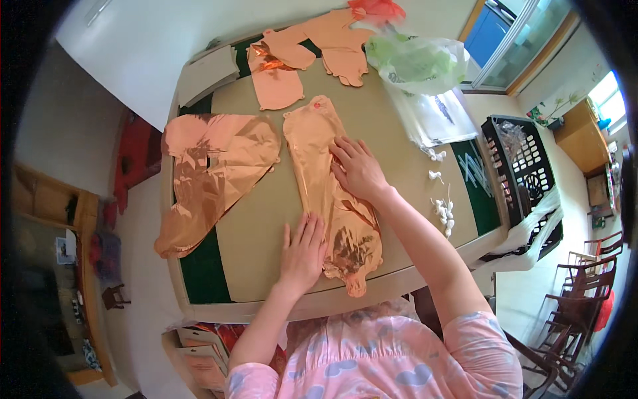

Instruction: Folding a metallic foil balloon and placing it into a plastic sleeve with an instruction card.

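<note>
A flat, uninflated rose-gold foil balloon (312, 143) lies lengthwise before me on the cardboard-covered table, one side folded over. On its near left edge rests my left hand (304, 256), fingers stretched out. My right hand (357, 169) presses flat on its upper right side, fingers spread. The balloon's near end (355, 249) is crinkled and shiny, with a small tab pointing toward me. To the left lies a second rose-gold foil balloon (219, 176), creased and showing a small slot. More flat foil balloons (339, 50) overlap at the far side.
Right of the balloons lie clear plastic sleeves (435, 116), a green-white plastic bag (419, 60), several small white string bundles (444, 213) and pale straws (473, 173). A black crate (522, 166) stands at the right edge. Grey-white cards (207, 76) are stacked far left. Dark chairs (581, 299) stand beyond.
</note>
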`<action>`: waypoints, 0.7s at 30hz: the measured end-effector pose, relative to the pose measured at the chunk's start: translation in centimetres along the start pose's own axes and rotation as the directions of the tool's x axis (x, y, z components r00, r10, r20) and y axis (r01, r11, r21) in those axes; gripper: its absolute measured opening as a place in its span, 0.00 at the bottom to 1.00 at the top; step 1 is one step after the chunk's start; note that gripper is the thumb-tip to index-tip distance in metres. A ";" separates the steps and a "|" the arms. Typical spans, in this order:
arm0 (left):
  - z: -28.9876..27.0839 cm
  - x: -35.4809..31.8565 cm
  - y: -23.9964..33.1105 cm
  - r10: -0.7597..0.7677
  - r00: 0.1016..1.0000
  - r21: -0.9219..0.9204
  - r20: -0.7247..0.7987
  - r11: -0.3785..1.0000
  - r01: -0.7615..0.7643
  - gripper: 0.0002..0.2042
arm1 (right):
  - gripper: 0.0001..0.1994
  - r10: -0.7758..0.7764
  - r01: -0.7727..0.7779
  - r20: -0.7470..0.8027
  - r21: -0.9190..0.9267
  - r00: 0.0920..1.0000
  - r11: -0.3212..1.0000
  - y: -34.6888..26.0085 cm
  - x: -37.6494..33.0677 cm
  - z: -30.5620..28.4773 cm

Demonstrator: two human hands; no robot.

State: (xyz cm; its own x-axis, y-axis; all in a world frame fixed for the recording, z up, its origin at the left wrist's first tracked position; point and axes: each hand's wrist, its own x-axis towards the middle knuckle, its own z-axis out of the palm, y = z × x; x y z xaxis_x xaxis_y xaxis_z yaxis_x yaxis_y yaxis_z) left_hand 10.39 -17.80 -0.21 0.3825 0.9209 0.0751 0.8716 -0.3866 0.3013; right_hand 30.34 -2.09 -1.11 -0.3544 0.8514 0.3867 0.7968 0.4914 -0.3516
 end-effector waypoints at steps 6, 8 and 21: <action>-1.6 -6.1 0.9 0.030 0.996 -0.061 0.086 0.998 -0.025 0.27 | 0.22 -0.002 0.001 0.009 0.014 1.000 1.000 0.3 -0.1 0.4; -1.8 -7.1 0.9 0.068 0.990 -0.005 0.120 0.998 -0.068 0.26 | 0.21 -0.011 0.011 -0.007 0.010 1.000 1.000 0.5 -0.1 0.3; -8.4 2.7 -6.1 -0.098 0.942 -0.142 -0.321 0.988 0.055 0.15 | 0.20 -0.010 0.010 0.027 -0.007 1.000 1.000 0.0 0.4 0.2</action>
State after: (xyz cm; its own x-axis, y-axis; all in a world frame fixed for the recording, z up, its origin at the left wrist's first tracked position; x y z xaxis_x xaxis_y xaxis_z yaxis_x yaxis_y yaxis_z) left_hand 3.54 -12.58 6.13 0.1765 0.9215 0.3458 0.8390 -0.3246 0.4367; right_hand 30.13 -1.67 -1.14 -0.3757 0.8511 0.3667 0.7963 0.4989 -0.3419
